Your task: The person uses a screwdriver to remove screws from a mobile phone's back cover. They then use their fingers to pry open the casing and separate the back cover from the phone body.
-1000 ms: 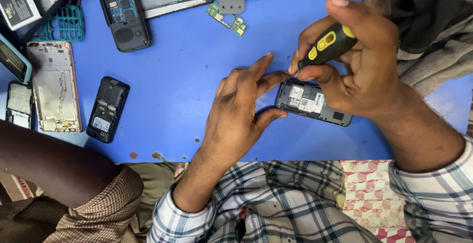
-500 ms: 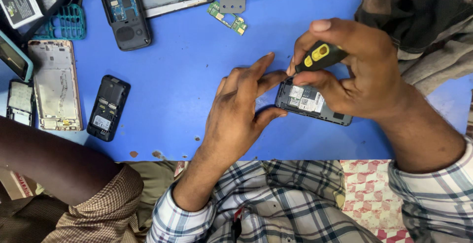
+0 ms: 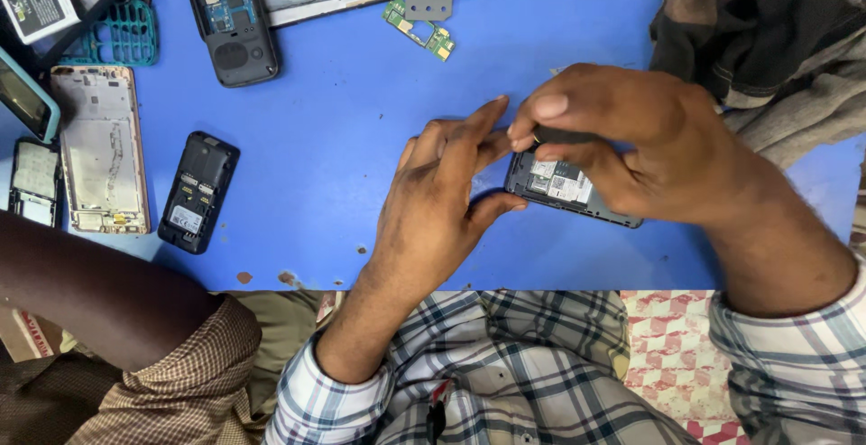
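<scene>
— Well, left hand (image 3: 442,197)?
— Lying palm-down on the blue desk (image 3: 361,129); fingers stretched out and unclenched, tips pressed against the near end of a small dark phone body (image 3: 564,188), thumb tucked under its edge; gripping nothing.
— And right hand (image 3: 631,143)?
— Arched over the same phone body from above; fingers curled shut round a slim dark tool (image 3: 564,134), mostly hidden beneath the thumb and forefinger; tip of it out of sight.
— Phone body placed where?
— Flat on the desk, right of centre, back cover off, pale labels and metal contacts exposed; far half covered by the right hand.
— Around it?
— Well apart to the left, another open black handset (image 3: 198,192); beside that a gold-rimmed phone frame (image 3: 99,147); higher up a teal plastic keypad grid (image 3: 117,35) and a small green circuit board (image 3: 419,35); crumpled brown cloth (image 3: 767,39) at the right; another person's bare forearm (image 3: 90,287) with a checked brown sleeve at lower left.
</scene>
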